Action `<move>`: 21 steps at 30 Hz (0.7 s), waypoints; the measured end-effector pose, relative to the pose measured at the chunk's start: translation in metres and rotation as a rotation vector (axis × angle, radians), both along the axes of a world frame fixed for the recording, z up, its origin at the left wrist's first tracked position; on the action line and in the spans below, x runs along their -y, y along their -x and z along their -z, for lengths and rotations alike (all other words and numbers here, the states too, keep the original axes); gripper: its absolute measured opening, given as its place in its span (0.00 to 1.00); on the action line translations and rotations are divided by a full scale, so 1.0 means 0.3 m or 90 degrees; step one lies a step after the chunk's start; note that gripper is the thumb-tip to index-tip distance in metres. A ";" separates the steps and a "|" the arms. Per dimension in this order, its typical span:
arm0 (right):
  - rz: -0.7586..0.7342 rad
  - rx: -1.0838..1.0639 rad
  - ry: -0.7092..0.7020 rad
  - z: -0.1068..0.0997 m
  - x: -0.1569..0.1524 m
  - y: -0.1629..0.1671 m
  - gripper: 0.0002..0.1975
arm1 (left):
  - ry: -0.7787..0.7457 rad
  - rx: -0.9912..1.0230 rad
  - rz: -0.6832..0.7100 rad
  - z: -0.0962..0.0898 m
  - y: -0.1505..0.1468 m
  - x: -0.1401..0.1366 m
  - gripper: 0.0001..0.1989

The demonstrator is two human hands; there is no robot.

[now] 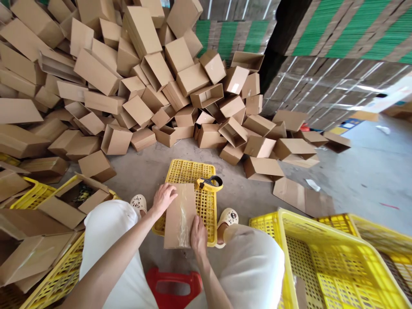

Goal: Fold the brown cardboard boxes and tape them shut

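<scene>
Your left hand [164,199] spreads loosely over the carton's [180,219] far-left edge. Your right hand [198,236], grip unclear, probably steadies its right side. The tape dispenser [208,185] beyond seems handily placed.

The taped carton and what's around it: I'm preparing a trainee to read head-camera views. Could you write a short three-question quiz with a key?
1. Multiple choice: which tool lies on the yellow crate beside the taped carton?
A) scissors
B) tape dispenser
C) marker pen

2. True or false: the right hand is at the carton's left edge.

3. Fill the gap: on the floor beyond the crate is a large heap of cardboard ____.

Key:
1. B.
2. False; it is at the carton's right edge, while the left hand is at the upper left.
3. Boxes.
</scene>
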State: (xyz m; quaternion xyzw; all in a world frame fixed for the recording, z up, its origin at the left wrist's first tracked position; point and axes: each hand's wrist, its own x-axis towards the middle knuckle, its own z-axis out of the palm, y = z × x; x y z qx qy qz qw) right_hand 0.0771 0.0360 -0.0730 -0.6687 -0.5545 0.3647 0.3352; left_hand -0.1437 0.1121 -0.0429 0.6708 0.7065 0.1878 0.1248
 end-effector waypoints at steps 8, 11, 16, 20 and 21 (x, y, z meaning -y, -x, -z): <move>-0.002 -0.013 0.004 -0.001 0.000 0.001 0.26 | 0.022 -0.009 0.082 0.042 -0.065 0.292 0.27; 0.000 -0.019 -0.001 -0.006 0.001 0.003 0.26 | 0.032 -0.022 0.089 0.049 -0.085 0.391 0.29; -0.003 -0.017 0.006 0.000 0.000 0.003 0.27 | 0.042 -0.020 0.074 0.048 -0.089 0.439 0.27; 0.000 -0.003 0.010 0.008 -0.003 0.002 0.26 | 0.017 0.003 0.050 0.021 -0.069 0.302 0.21; -0.004 0.003 0.013 0.010 -0.003 0.001 0.26 | 0.008 0.007 0.038 0.010 -0.062 0.249 0.20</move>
